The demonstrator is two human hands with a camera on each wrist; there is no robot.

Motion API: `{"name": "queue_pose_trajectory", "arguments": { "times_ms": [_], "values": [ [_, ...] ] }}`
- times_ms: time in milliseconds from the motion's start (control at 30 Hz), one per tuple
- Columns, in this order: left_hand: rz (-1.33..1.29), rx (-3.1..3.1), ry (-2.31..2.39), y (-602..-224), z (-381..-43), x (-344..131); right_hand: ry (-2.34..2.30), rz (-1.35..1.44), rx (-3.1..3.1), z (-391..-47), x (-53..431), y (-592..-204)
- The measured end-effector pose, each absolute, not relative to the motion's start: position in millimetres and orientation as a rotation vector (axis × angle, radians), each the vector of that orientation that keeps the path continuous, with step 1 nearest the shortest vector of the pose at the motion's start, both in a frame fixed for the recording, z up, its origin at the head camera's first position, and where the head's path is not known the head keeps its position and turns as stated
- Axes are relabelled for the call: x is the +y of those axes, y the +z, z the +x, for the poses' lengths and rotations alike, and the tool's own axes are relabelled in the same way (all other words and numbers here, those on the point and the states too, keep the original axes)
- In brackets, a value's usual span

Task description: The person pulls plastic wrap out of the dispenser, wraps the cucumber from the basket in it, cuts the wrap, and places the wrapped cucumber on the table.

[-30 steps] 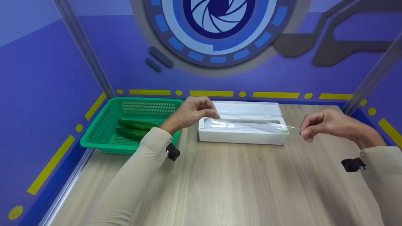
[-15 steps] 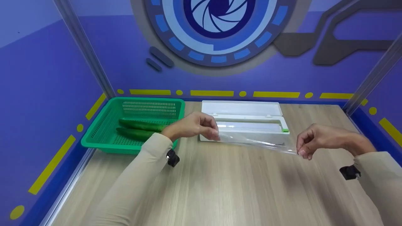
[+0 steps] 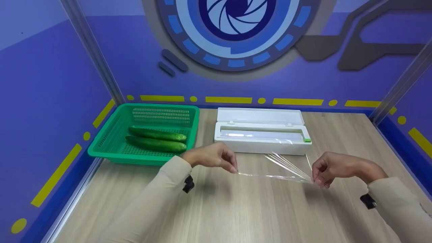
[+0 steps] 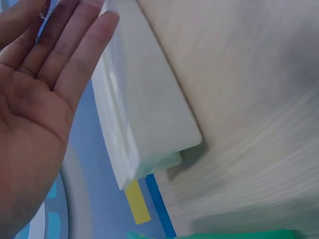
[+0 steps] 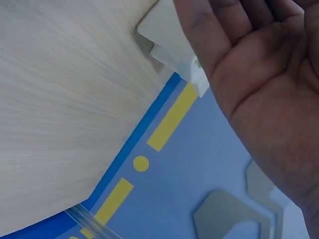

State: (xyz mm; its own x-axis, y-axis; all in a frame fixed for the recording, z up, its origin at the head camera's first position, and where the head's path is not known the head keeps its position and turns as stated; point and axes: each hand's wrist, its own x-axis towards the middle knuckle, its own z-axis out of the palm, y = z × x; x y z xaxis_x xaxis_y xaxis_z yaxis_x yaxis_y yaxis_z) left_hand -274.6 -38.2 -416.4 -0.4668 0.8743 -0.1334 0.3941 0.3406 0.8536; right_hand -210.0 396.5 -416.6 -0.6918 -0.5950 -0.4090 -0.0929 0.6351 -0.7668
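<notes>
A sheet of clear plastic wrap (image 3: 287, 165) stretches from a white wrap dispenser box (image 3: 263, 147) toward me over the table. My left hand (image 3: 216, 156) pinches its near left corner between thumb and forefinger. The near right corner is pinched by my right hand (image 3: 337, 169), where the film bunches into creases. Behind both hands stands the dispenser, its lid (image 3: 260, 116) tipped back and the wrap roll (image 3: 261, 135) showing inside. In the left wrist view, the left palm (image 4: 32, 114) is beside the box's end. The right wrist view shows the right palm (image 5: 274, 79); its fingertips are out of frame.
At the back left, a green plastic basket (image 3: 111, 156) holds two cucumbers (image 3: 157, 144). The wooden table (image 3: 236, 209) spreads in front of the box, bounded by blue printed walls (image 3: 135, 60) at the back and sides.
Both hands have moved down toward me, drawing the wrap out of the dispenser over its front edge. They are slightly closer together. Basket, cucumbers and box stay in place.
</notes>
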Motion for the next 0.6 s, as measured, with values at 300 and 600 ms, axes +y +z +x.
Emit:
{"name": "queue_pose_trajectory", "arguments": {
  "times_ms": [300,600],
  "values": [
    [1.118,2.117,0.906,-449.5,-262.2,-34.1,-1.031,-0.664,2.226,-200.2,391.6,-444.3],
    [1.188,2.189,0.849,-474.1,-257.2,-35.4,-0.956,-0.665,2.331,-193.0,383.6,-462.1]
  ]
}}
